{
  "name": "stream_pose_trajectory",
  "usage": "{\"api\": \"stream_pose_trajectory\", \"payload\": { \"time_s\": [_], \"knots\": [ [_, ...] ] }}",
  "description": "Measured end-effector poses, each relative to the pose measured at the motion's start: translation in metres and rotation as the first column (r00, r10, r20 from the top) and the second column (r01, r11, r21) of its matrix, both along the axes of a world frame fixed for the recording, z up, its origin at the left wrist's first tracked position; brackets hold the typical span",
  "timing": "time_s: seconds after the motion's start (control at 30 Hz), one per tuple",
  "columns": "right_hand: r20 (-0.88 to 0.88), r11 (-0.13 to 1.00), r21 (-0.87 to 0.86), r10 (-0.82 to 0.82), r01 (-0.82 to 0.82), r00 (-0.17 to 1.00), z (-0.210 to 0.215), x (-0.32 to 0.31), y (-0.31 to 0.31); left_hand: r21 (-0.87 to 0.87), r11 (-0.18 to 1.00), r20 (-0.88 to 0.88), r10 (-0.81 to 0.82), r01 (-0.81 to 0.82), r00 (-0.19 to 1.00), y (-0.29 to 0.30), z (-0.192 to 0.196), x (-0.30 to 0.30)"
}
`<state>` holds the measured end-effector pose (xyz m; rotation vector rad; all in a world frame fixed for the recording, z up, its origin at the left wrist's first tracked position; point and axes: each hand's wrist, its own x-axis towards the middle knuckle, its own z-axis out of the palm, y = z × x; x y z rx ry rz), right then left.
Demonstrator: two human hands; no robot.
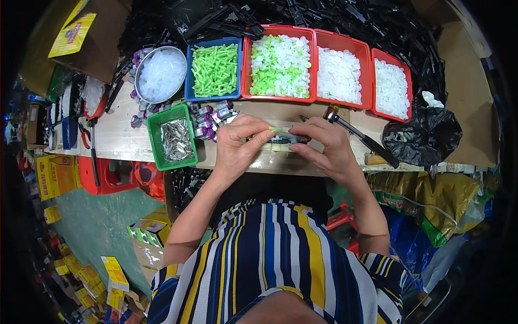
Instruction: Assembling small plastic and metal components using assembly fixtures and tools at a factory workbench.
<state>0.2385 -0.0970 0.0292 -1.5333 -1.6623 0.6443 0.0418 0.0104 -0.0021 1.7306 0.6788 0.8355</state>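
Note:
My left hand pinches a small light-green plastic piece between thumb and fingertips. Close beside it, the thumb and forefinger of my right hand are pressed together at the other end of a small dark and whitish part. That part lies low at the table's front edge, half covered by my fingers, so its exact kind does not show. Just right of my right hand a hammer with a black handle rests slantwise. Left of my left hand stands a green tray of small metal pieces.
Along the back stand a metal bowl of clear pieces, a blue tray of green sticks, and red trays of small white and green plastic pieces. Black parts pile up behind. A black plastic bag sits right.

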Motion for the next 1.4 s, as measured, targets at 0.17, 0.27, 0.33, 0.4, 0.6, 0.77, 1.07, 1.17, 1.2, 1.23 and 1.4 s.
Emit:
{"api": "stream_pose_trajectory", "payload": {
  "time_s": [0.17,0.27,0.33,0.4,0.6,0.77,1.07,1.17,1.2,1.23,1.4],
  "knots": [
    [0.317,0.994,0.108,-0.021,-0.014,0.948,0.001,-0.004,-0.001,0.039,0.999,-0.008,0.000,0.000,1.000,-0.002,-0.003,-0.002],
    [0.463,0.987,0.159,-0.044,-0.034,0.885,0.005,-0.009,-0.002,-0.028,0.999,0.004,0.022,-0.022,1.000,-0.004,-0.003,-0.002],
    [0.482,0.983,0.177,-0.048,-0.043,0.875,0.004,-0.011,-0.002,-0.098,0.995,0.020,0.032,-0.030,0.999,-0.004,-0.004,-0.003],
    [0.501,0.980,0.194,-0.055,-0.050,0.864,0.004,-0.012,-0.003,-0.078,0.996,0.009,0.031,-0.030,0.999,-0.004,-0.003,-0.002],
    [0.452,0.986,0.160,-0.033,-0.044,0.892,0.005,-0.005,-0.005,-0.038,0.999,0.029,0.015,-0.013,0.999,-0.005,-0.005,-0.001],
    [0.243,0.994,0.097,0.018,-0.043,0.970,0.005,0.002,-0.004,0.052,0.999,0.028,-0.015,0.014,0.999,-0.003,-0.004,0.001],
    [0.227,0.996,0.075,0.025,-0.043,0.973,0.009,0.006,-0.006,0.132,0.991,0.069,-0.010,0.001,0.998,-0.003,-0.005,0.003],
    [0.231,0.997,0.067,0.030,-0.047,0.973,0.010,0.006,-0.006,0.128,0.992,0.062,-0.020,0.012,0.998,-0.002,-0.006,0.002],
    [0.232,0.997,0.066,0.032,-0.048,0.972,0.010,0.006,-0.005,0.124,0.992,0.057,-0.033,0.026,0.998,-0.001,-0.008,0.001],
    [0.251,0.997,0.066,0.030,-0.048,0.967,0.009,0.006,-0.005,0.119,0.992,0.051,-0.046,0.039,0.998,0.000,-0.009,0.001],
    [0.336,0.999,0.041,0.014,-0.030,0.942,0.007,0.017,-0.008,0.313,0.948,-0.037,0.079,-0.063,0.996,-0.003,-0.008,-0.006]
  ]
}}
